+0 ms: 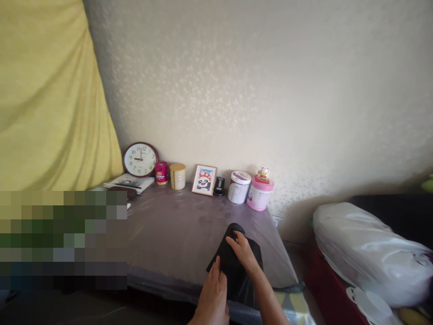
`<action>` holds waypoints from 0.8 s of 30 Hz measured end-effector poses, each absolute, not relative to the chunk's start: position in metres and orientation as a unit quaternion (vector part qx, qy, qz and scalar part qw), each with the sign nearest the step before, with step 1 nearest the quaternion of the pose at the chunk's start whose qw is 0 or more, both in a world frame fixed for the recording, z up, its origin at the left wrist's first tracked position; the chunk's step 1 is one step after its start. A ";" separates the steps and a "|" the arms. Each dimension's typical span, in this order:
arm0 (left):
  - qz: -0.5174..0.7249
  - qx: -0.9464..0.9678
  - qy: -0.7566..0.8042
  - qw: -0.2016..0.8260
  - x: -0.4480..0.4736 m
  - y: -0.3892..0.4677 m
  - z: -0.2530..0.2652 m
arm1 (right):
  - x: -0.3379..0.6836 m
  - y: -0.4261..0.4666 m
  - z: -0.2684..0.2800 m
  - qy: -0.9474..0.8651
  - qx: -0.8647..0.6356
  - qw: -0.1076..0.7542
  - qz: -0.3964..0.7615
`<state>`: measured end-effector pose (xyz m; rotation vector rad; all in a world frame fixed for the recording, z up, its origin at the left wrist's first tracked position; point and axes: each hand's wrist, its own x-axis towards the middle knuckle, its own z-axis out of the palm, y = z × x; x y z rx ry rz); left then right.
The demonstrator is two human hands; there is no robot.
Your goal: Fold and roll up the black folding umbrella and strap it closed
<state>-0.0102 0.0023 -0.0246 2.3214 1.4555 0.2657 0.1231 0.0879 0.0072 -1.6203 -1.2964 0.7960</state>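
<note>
Black cloth (pixel 237 266) lies on table (pixel 176 225) near front edge. Left hand (pixel 213 293) presses flat on near corner, fingers together. Right hand (pixel 241 250) grips far fold, seemingly pinched; view dim. Judgement: keep left anchoring, draw fold evenly, keep cloth clear of edge.

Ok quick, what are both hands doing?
Left hand: lies flat on the black cloth, fingers open.
Right hand: fingers curled, gripping the black cloth.

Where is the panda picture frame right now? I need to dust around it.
In the head view the panda picture frame leans against the wall at the table's back edge, between the gold tin and a small black object.
</note>
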 end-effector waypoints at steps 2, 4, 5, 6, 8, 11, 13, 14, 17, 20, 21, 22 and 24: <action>0.084 0.831 0.516 0.189 -0.016 0.002 -0.026 | 0.120 0.090 0.009 -0.528 -0.676 0.405 0.317; 0.071 0.831 0.517 0.192 -0.024 0.001 -0.029 | 0.118 0.089 0.011 -0.532 -0.669 0.380 0.354; 0.080 0.829 0.520 0.190 -0.027 0.000 -0.031 | 0.117 0.088 0.012 -0.534 -0.656 0.373 0.381; 0.104 0.827 0.521 0.183 -0.031 -0.001 -0.033 | 0.116 0.087 0.014 -0.537 -0.641 0.369 0.406; 0.187 0.827 0.511 0.138 -0.034 -0.002 -0.035 | 0.115 0.085 0.016 -0.552 -0.611 0.366 0.434; 0.291 0.841 0.452 0.056 -0.029 -0.002 -0.030 | 0.114 0.084 0.016 -0.586 -0.591 0.356 0.424; 0.315 0.853 0.415 0.031 -0.022 0.001 -0.026 | 0.114 0.085 0.014 -0.610 -0.585 0.350 0.404; 0.314 0.856 0.410 0.031 -0.018 0.003 -0.025 | 0.114 0.086 0.012 -0.620 -0.581 0.349 0.396; 0.281 0.855 0.430 0.064 -0.013 0.009 -0.030 | 0.113 0.083 0.009 -0.649 -0.558 0.354 0.377; 0.235 0.862 0.437 0.102 -0.013 0.013 -0.035 | 0.113 0.071 0.009 -0.694 -0.529 0.373 0.316; 0.215 0.866 0.438 0.111 -0.013 0.013 -0.035 | 0.114 0.066 0.008 -0.711 -0.520 0.381 0.279; 0.192 0.868 0.442 0.119 -0.012 0.013 -0.033 | 0.115 0.063 0.008 -0.728 -0.512 0.391 0.237; 0.141 0.869 0.456 0.133 -0.011 0.012 -0.028 | 0.120 0.060 0.004 -0.755 -0.492 0.403 0.159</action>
